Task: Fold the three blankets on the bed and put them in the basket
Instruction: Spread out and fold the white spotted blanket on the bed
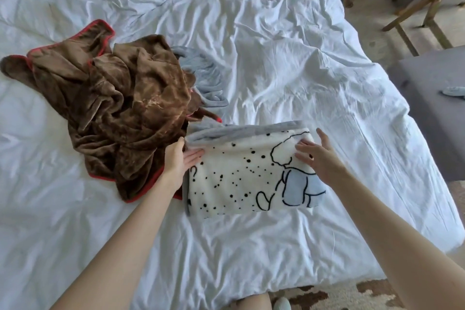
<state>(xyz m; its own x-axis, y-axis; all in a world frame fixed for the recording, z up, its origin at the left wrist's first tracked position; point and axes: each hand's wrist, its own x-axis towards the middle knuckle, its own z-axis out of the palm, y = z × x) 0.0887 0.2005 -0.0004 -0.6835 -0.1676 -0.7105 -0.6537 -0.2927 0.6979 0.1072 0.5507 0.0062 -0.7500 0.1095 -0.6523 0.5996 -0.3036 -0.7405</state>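
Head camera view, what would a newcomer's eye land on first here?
A folded white fleece blanket with black dots and a cartoon outline lies near the front edge of the white-sheeted bed, the left hand at its left edge and the right hand resting on its right part. Left of it sits a crumpled brown plush blanket with red trim, a pale grey blanket peeking out behind it.

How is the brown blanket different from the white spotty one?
The brown blanket lies crumpled in a heap; the white spotty blanket is folded into a flat rectangle. The brown one is plain with red trim; the white one has black dots and a drawing. Both lie on the bed.
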